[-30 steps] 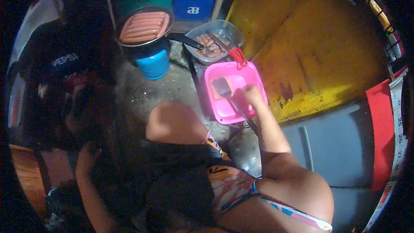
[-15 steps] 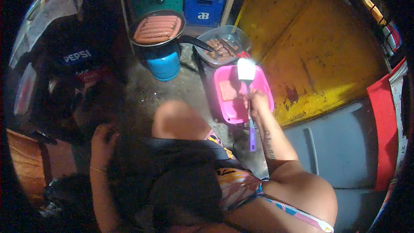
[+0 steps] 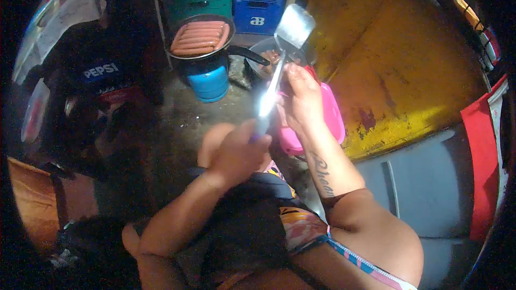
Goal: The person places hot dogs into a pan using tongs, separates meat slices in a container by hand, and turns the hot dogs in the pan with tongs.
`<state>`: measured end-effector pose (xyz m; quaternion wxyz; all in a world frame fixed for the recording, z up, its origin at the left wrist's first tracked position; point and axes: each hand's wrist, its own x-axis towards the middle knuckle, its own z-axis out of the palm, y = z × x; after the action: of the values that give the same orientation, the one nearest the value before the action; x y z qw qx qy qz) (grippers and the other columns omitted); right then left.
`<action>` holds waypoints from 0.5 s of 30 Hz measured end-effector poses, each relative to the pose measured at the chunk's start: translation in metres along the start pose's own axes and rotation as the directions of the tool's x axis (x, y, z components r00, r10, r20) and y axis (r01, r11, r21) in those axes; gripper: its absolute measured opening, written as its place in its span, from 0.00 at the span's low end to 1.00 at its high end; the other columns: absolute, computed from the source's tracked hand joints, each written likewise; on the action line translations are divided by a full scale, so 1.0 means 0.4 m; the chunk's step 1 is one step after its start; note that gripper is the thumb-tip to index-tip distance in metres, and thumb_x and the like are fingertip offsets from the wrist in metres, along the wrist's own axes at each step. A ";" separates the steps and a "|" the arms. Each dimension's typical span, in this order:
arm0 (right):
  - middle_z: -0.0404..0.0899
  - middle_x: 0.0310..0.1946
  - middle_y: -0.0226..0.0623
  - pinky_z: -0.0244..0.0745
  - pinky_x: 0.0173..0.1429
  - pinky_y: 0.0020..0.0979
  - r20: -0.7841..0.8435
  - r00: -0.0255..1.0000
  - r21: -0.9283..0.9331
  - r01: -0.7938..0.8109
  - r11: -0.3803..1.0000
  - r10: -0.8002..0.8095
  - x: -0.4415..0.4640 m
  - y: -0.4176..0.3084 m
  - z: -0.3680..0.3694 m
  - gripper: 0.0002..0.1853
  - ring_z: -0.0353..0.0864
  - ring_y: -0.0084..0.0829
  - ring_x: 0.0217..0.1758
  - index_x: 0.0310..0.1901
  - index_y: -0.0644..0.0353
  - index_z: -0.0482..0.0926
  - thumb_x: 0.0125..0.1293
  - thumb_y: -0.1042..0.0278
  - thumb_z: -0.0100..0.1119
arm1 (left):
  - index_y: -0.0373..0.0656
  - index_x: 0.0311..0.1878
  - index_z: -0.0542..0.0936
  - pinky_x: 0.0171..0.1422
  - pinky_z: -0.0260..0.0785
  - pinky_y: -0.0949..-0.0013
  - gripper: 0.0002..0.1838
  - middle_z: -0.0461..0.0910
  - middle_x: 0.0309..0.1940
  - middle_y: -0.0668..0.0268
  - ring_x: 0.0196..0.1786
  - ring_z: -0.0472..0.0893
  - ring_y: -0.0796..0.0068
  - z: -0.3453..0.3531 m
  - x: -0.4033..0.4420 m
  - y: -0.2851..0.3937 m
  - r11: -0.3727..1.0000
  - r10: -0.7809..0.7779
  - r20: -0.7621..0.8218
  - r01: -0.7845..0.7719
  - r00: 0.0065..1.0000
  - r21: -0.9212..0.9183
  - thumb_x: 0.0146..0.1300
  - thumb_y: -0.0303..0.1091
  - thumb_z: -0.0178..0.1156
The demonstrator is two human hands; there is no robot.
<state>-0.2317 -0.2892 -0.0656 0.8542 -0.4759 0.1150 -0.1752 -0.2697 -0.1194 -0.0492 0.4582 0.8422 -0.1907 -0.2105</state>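
My left hand is closed around the handle of a metal spatula, whose broad blade points up and away. My right hand is beside the spatula's shaft, its fingers apart and partly blurred; whether they touch the shaft is unclear. Beneath my right hand is a pink tub, its inside mostly hidden. Behind the spatula, a clear plastic container holds browned sausage pieces. Several pink sausages lie side by side in a black pan on the left.
The pan sits above a blue canister, its black handle pointing right. Behind stand a green crate and a blue crate. A yellow-brown panel and a grey surface lie to the right.
My left hand has come up from the lower left and taken hold of the spatula handle. The spatula has moved up and left, its blade now over the clear container. My right hand has risen.
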 end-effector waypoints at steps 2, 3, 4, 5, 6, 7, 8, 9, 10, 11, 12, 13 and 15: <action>0.79 0.32 0.35 0.76 0.35 0.30 -0.101 0.994 -0.277 0.014 0.961 -0.044 0.047 0.042 -0.086 0.05 0.79 0.28 0.31 0.37 0.61 0.76 0.68 0.69 0.55 | 0.41 0.53 0.75 0.42 0.73 0.67 0.16 0.80 0.39 0.65 0.40 0.79 0.76 -0.005 0.012 -0.118 0.797 0.125 0.023 -0.087 0.992 -0.598 0.65 0.36 0.57; 0.79 0.31 0.34 0.75 0.35 0.30 -0.119 0.973 -0.479 0.117 0.870 -0.196 0.104 0.098 -0.173 0.06 0.79 0.27 0.31 0.36 0.61 0.77 0.67 0.68 0.56 | 0.41 0.54 0.74 0.42 0.72 0.69 0.16 0.79 0.39 0.66 0.41 0.78 0.77 -0.016 0.015 -0.172 0.559 0.188 0.008 -0.100 0.982 -0.823 0.66 0.37 0.57; 0.80 0.29 0.33 0.74 0.34 0.30 -0.100 0.933 -0.659 0.198 0.726 -0.346 0.172 0.164 -0.281 0.07 0.78 0.27 0.31 0.35 0.62 0.79 0.66 0.67 0.57 | 0.41 0.53 0.75 0.43 0.72 0.71 0.14 0.79 0.40 0.67 0.41 0.78 0.79 -0.040 0.011 -0.183 0.690 0.199 -0.126 -0.230 0.972 -0.687 0.66 0.35 0.55; 0.81 0.29 0.35 0.74 0.36 0.32 -0.158 0.934 -0.819 0.058 0.572 -0.321 0.224 0.212 -0.397 0.08 0.80 0.29 0.32 0.35 0.63 0.80 0.64 0.66 0.57 | 0.40 0.53 0.76 0.36 0.71 0.74 0.14 0.77 0.34 0.69 0.34 0.77 0.81 -0.080 -0.016 -0.150 0.739 -0.046 -0.148 -0.066 0.988 -0.671 0.66 0.34 0.55; 0.82 0.29 0.37 0.74 0.37 0.34 -0.218 0.926 -0.919 -0.088 0.385 -0.309 0.261 0.241 -0.489 0.10 0.81 0.31 0.33 0.36 0.64 0.80 0.63 0.66 0.58 | 0.40 0.54 0.75 0.28 0.69 0.76 0.15 0.74 0.27 0.71 0.26 0.73 0.83 -0.128 -0.039 -0.171 0.772 -0.154 -0.095 0.060 0.984 -0.633 0.66 0.33 0.54; 0.82 0.30 0.39 0.75 0.38 0.35 -0.238 0.930 -0.947 -0.158 0.278 -0.282 0.265 0.257 -0.534 0.10 0.82 0.33 0.34 0.37 0.64 0.81 0.61 0.65 0.58 | 0.40 0.55 0.75 0.22 0.65 0.78 0.16 0.70 0.22 0.73 0.20 0.69 0.85 -0.158 -0.059 -0.175 0.772 -0.217 -0.158 0.071 0.963 -0.631 0.65 0.33 0.54; 0.83 0.30 0.41 0.75 0.40 0.36 -0.267 0.930 -0.959 -0.230 0.167 -0.252 0.255 0.274 -0.573 0.11 0.83 0.35 0.35 0.38 0.64 0.81 0.60 0.65 0.59 | 0.41 0.55 0.74 0.23 0.65 0.78 0.16 0.71 0.24 0.73 0.21 0.69 0.85 -0.184 -0.078 -0.214 0.742 -0.196 -0.199 0.013 0.960 -0.670 0.65 0.33 0.54; 0.83 0.31 0.42 0.76 0.42 0.37 -0.298 0.927 -0.954 -0.294 0.051 -0.225 0.248 0.289 -0.602 0.12 0.83 0.37 0.36 0.38 0.64 0.82 0.58 0.64 0.60 | 0.41 0.54 0.74 0.22 0.63 0.79 0.15 0.71 0.24 0.73 0.21 0.69 0.85 -0.202 -0.098 -0.235 0.715 -0.260 -0.272 -0.004 0.927 -0.699 0.66 0.33 0.54; 0.84 0.32 0.44 0.76 0.43 0.37 -0.301 0.942 -0.954 -0.299 0.034 -0.146 0.250 0.299 -0.626 0.12 0.84 0.38 0.37 0.38 0.64 0.82 0.57 0.64 0.60 | 0.41 0.54 0.74 0.22 0.63 0.79 0.15 0.71 0.24 0.73 0.22 0.69 0.85 -0.220 -0.118 -0.264 0.729 -0.273 -0.319 -0.021 0.907 -0.684 0.66 0.34 0.54; 0.84 0.34 0.46 0.76 0.45 0.37 -0.302 0.951 -0.953 -0.302 0.012 -0.072 0.252 0.306 -0.644 0.12 0.84 0.40 0.39 0.38 0.63 0.83 0.56 0.65 0.60 | 0.42 0.54 0.74 0.22 0.63 0.79 0.15 0.71 0.24 0.74 0.22 0.69 0.85 -0.243 -0.137 -0.302 0.740 -0.282 -0.364 -0.040 0.887 -0.672 0.67 0.34 0.54; 0.84 0.35 0.47 0.76 0.47 0.37 -0.302 0.953 -0.953 -0.302 -0.011 0.003 0.255 0.314 -0.656 0.13 0.84 0.41 0.41 0.38 0.63 0.83 0.55 0.65 0.60 | 0.42 0.54 0.74 0.22 0.63 0.79 0.15 0.71 0.25 0.74 0.22 0.69 0.85 -0.256 -0.150 -0.320 0.749 -0.290 -0.409 -0.060 0.865 -0.659 0.67 0.34 0.55; 0.84 0.36 0.48 0.76 0.47 0.37 -0.328 0.944 -0.944 -0.328 0.032 -0.022 0.256 0.331 -0.661 0.14 0.84 0.42 0.41 0.39 0.63 0.83 0.54 0.64 0.60 | 0.42 0.54 0.74 0.22 0.62 0.79 0.14 0.71 0.25 0.74 0.22 0.69 0.85 -0.264 -0.160 -0.332 0.759 -0.319 -0.449 -0.058 0.835 -0.649 0.67 0.34 0.55; 0.83 0.37 0.50 0.76 0.49 0.37 -0.377 0.924 -0.922 -0.368 0.117 -0.064 0.249 0.369 -0.658 0.16 0.83 0.44 0.43 0.40 0.63 0.83 0.52 0.63 0.61 | 0.43 0.54 0.74 0.22 0.62 0.79 0.14 0.72 0.25 0.74 0.22 0.69 0.86 -0.273 -0.187 -0.342 0.777 -0.375 -0.529 -0.053 0.761 -0.627 0.67 0.35 0.55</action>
<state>-0.2083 -0.4616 -0.3315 0.3097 -0.8666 0.3890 -0.0416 -0.2572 0.0639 -0.0986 0.7187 0.6832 0.1290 -0.0081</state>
